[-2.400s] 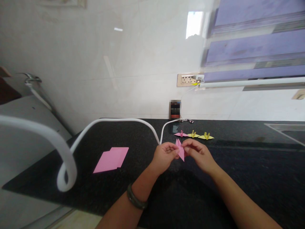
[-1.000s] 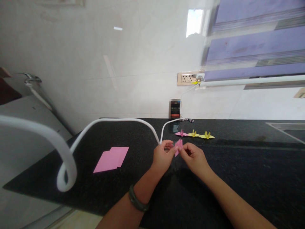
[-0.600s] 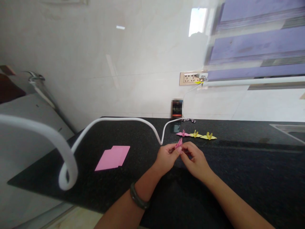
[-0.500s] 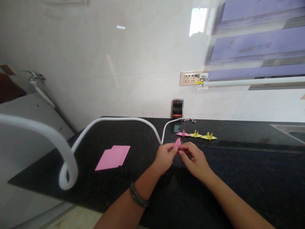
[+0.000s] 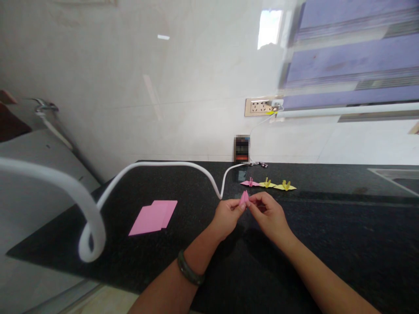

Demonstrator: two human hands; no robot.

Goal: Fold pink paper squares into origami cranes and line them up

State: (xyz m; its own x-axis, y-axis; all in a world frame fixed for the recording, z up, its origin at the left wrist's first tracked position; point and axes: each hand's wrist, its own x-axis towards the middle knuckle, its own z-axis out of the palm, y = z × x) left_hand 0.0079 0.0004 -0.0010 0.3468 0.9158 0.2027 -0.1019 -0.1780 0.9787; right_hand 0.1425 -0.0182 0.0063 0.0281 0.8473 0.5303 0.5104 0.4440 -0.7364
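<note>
A small folded piece of pink origami paper [image 5: 244,197] points upward between my hands, above the dark countertop [image 5: 203,270]. My left hand [image 5: 228,218] pinches its left side between thumb and fingers. At its lower right edge, the thumb and forefinger of my right hand [image 5: 269,213] close on the same paper. Just beyond my hands stand a pink paper crane [image 5: 250,183] and two yellow paper cranes [image 5: 266,184], side by side in a row. Flat pink paper squares [image 5: 152,218] overlap on the counter to the left.
A thick white flexible stand [image 5: 176,164] loops across the left foreground and the counter. Against the tiled wall leans a phone with a blurred screen [image 5: 242,149], below a socket panel [image 5: 262,106]. A sink edge [image 5: 389,179] shows at far right.
The fingers of my right hand have closed more tightly on the folded paper's lower right edge. The whole view has shifted slightly; the cranes and squares stay in place.
</note>
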